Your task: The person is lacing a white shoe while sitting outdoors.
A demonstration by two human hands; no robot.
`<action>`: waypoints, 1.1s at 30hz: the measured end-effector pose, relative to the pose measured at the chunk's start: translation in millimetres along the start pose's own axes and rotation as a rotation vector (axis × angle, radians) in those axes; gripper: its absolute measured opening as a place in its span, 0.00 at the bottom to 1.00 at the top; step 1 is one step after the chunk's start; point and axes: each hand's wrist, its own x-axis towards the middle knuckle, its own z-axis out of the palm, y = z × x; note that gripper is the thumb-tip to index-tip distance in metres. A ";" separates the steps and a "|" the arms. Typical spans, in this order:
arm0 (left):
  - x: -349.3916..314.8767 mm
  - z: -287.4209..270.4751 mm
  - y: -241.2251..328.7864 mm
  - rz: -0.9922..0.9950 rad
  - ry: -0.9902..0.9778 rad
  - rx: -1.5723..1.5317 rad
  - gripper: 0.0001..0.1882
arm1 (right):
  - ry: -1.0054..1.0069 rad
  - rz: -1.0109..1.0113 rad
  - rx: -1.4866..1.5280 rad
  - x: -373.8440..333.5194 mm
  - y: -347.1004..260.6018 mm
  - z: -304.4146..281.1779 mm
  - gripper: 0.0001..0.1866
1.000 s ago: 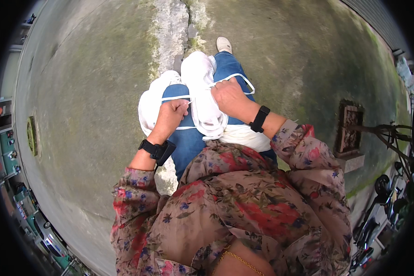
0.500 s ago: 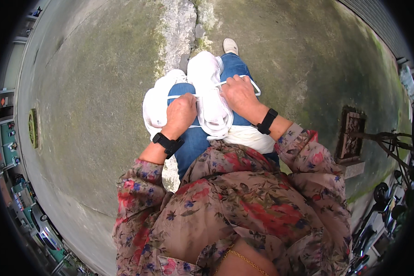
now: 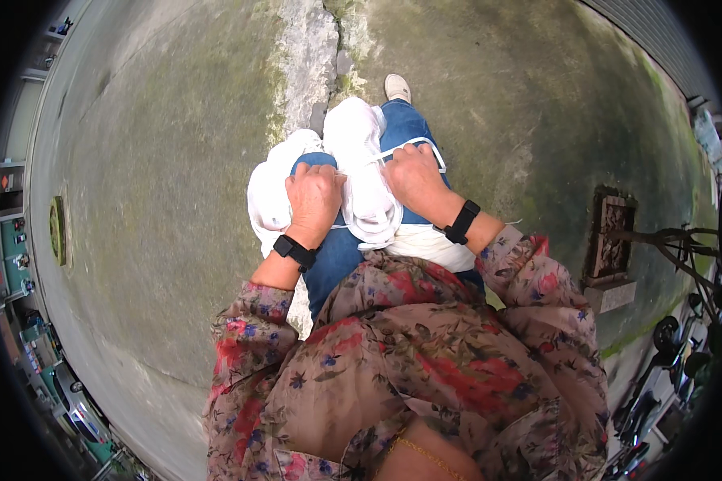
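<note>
Head view: the left hand and right hand are both clamped on a white cloth bundle, held against the blue garment in front of the body. Compared with a second ago, the left hand has moved up from the bundle's lower edge onto its top, and the bundle sits higher. Judged: the grip has been consolidated. Mossy concrete ground lies below.
</note>
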 end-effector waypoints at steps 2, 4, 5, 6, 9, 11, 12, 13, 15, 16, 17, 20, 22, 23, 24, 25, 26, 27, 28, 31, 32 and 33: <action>-5.7 -6.0 10.2 0.026 -0.010 0.063 0.08 | -0.023 0.015 -0.007 -2.6 -7.0 -6.0 0.11; -9.0 -15.1 23.9 0.082 -0.013 0.139 0.09 | -0.130 0.056 -0.027 -1.1 -12.7 -13.3 0.17; -10.4 -15.4 23.7 0.082 -0.013 0.140 0.09 | -0.129 0.055 -0.027 -1.6 -12.3 -12.6 0.17; -11.7 -14.3 22.6 0.050 -0.035 0.110 0.09 | -0.124 0.052 0.006 -2.8 -10.9 -10.2 0.16; -14.4 -0.7 1.0 -0.068 -0.132 -0.058 0.08 | -0.135 0.039 0.096 -4.3 -2.4 -3.6 0.14; -15.0 2.5 -4.6 -0.150 -0.208 -0.198 0.08 | -0.151 0.032 0.152 -5.8 4.5 -1.5 0.12; -14.7 -0.9 -1.3 -0.119 -0.148 -0.206 0.06 | -0.162 0.049 0.238 -6.9 8.1 -1.3 0.12; -13.2 -4.5 2.5 -0.089 -0.089 -0.214 0.05 | -0.173 0.066 0.323 -7.5 10.6 -0.8 0.11; -7.5 -13.7 14.9 0.066 -0.066 -0.015 0.05 | -0.108 0.071 0.353 -10.5 11.8 4.5 0.10; -4.6 -16.5 20.3 0.218 -0.041 0.185 0.05 | -0.043 0.074 0.382 -12.3 12.3 7.6 0.09; -2.9 -18.2 24.3 0.217 -0.038 0.186 0.05 | -0.042 0.072 0.380 -12.8 12.1 9.4 0.09; 4.1 -20.7 29.9 0.349 -0.274 0.406 0.04 | 0.063 0.044 0.499 -13.7 9.8 11.0 0.09; 7.0 -12.5 22.3 0.374 -0.267 0.369 0.04 | 0.086 0.101 0.576 -13.0 5.7 7.2 0.08; 9.2 -11.0 18.6 0.405 -0.265 0.330 0.03 | 0.088 0.103 0.576 -12.6 5.2 5.4 0.08; 10.4 -12.3 11.3 0.406 -0.266 0.332 0.03 | 0.068 0.113 0.580 -11.9 4.5 3.4 0.07; 11.1 -15.3 1.8 0.349 -0.234 0.094 0.03 | 0.046 0.120 0.586 -11.0 3.4 2.7 0.07; 12.6 -16.6 -3.9 0.291 -0.201 -0.145 0.03 | 0.047 0.122 0.589 -10.7 3.0 6.3 0.07; 25.7 -31.4 5.1 0.308 -0.210 -0.152 0.03 | 0.134 0.055 0.546 -12.2 6.8 11.7 0.06; 39.3 -49.6 11.7 0.238 -0.096 -0.433 0.03 | 0.219 -0.013 0.501 -13.8 11.0 17.1 0.04; 49.3 -77.4 26.8 0.006 -0.053 -1.016 0.05 | 0.118 -0.094 0.308 -7.8 6.2 8.3 0.05; 50.4 -80.4 27.8 -0.134 -0.120 -1.320 0.06 | 0.119 -0.125 0.235 -3.4 1.4 7.8 0.04; 49.8 -77.0 24.8 -0.138 -0.115 -1.317 0.06 | 0.120 -0.130 0.238 -0.4 -1.0 6.2 0.04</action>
